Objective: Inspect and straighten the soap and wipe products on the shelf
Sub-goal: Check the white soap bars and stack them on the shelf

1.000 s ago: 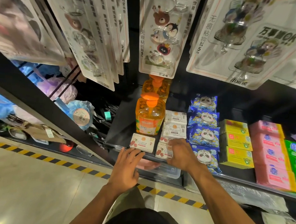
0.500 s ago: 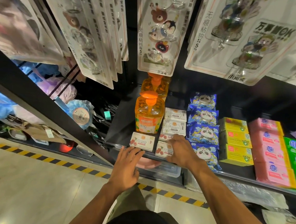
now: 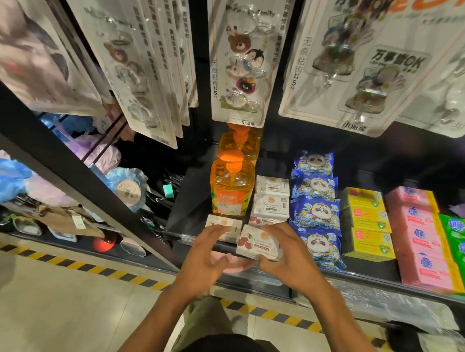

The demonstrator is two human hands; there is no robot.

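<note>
Shelf point(image 3: 189, 200) stock beside the orange bottle point(image 3: 232, 192) stays in rows. Right hand point(image 3: 289, 259) has lifted one soap box point(image 3: 257, 243) before the bottle, fingers curled round it; left hand point(image 3: 205, 258) waits alongside, fingers point(image 3: 217, 231) spread. Inspection seems started.

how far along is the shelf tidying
Partway, it seems. Done-looking: the wipes and yellow boxes sit in rows. In hand: the right hand grips a cherry soap box; left hand open beside it. Left: reseat it, square the front soap box.
</note>
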